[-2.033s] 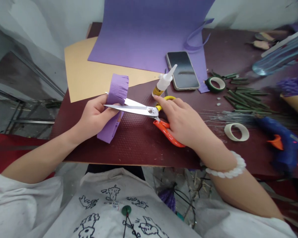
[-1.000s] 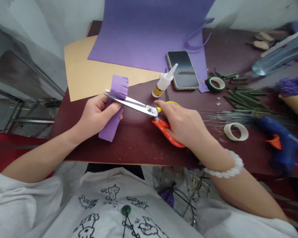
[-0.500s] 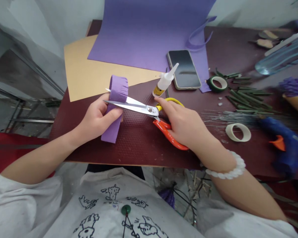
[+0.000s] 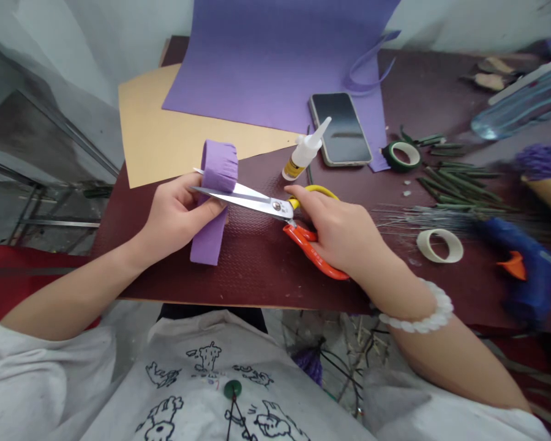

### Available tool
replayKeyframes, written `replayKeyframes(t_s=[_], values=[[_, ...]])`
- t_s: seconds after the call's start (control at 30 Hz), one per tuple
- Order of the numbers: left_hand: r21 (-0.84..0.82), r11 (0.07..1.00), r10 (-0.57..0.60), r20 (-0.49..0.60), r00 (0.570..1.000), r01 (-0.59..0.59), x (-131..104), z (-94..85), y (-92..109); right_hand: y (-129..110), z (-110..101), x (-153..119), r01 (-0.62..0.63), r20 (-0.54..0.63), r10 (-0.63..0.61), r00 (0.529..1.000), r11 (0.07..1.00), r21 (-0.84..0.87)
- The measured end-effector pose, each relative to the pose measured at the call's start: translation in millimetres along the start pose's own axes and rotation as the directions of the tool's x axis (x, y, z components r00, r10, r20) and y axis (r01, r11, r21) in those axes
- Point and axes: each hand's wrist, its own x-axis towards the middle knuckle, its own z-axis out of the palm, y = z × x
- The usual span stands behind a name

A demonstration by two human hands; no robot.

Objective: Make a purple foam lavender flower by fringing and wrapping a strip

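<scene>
we find the left hand (image 4: 177, 214) closed, its thumb and fingers clamped on a purple strip (image 4: 220, 168). the strip rises above that grip in a bent-over loop, and its lower end hangs below the thumb. we note short cuts along the strip's right edge, above the blades.

we find the right hand (image 4: 337, 233) wrapped around the handles of the scissors (image 4: 277, 206), yellow handle uppermost, orange handle below. the blades stand slightly apart and point toward the left-hand grip; one passes in front of the strip, the other behind it. we cannot tell whether the front blade touches the left thumb. a bracelet of pale beads (image 4: 422, 321) sits on the arm behind the right-hand grip.

just beyond the right-hand grip we record a glue bottle (image 4: 294, 165), its nozzle upward, and past it a phone (image 4: 342, 131). beyond the left-hand grip lies a tan sheet (image 4: 160, 138), partly covered by a large purple sheet (image 4: 275, 61). to the right of the right-hand grip we list a roll of green tape (image 4: 391, 158), cut green stems (image 4: 459, 187), thin wires (image 4: 408, 218), a white ring (image 4: 458, 248) and a blue glue gun (image 4: 530, 269). under both grips is the dark red tabletop (image 4: 257, 272).
</scene>
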Motion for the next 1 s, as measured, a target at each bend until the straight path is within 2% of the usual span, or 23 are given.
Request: replayKeyframes(t_s=[0.23, 0.37, 0.5, 0.63, 0.83, 1.0], values=[[-0.023, 0.994, -0.109, -0.011, 0.994, 0.109, -0.2, 0.9, -0.5, -1.9, -0.9, 0.0, -0.016, 0.031, 0.018, 0.999, 0.997, -0.071], [-0.045, 0.988, -0.147, 0.014, 0.989, 0.147, -0.2, -0.6, -0.3, -2.3, -0.7, -0.6, -0.015, 0.008, 0.016, 1.000, 0.997, -0.079], [-0.041, 0.993, -0.110, -0.014, 0.994, 0.109, 0.1, -1.2, 0.9, -1.3, 0.6, 0.6, 0.002, -0.019, -0.003, 1.000, 1.000, -0.009], [-0.046, 0.996, -0.074, -0.055, 0.996, 0.071, 1.3, -0.7, 0.3, 1.5, 1.6, 1.3, 0.001, 0.008, -0.002, 1.000, 0.999, 0.037], [-0.026, 1.000, 0.002, 0.006, 1.000, -0.002, 1.4, -2.5, -2.9, 2.9, -0.3, -0.4, 0.000, 0.012, -0.001, 1.000, 1.000, 0.026], [0.039, 0.999, -0.024, 0.025, 0.999, 0.023, 0.6, -4.2, -2.3, 2.8, -0.8, -0.5, 0.002, 0.000, -0.002, 1.000, 1.000, 0.029]])
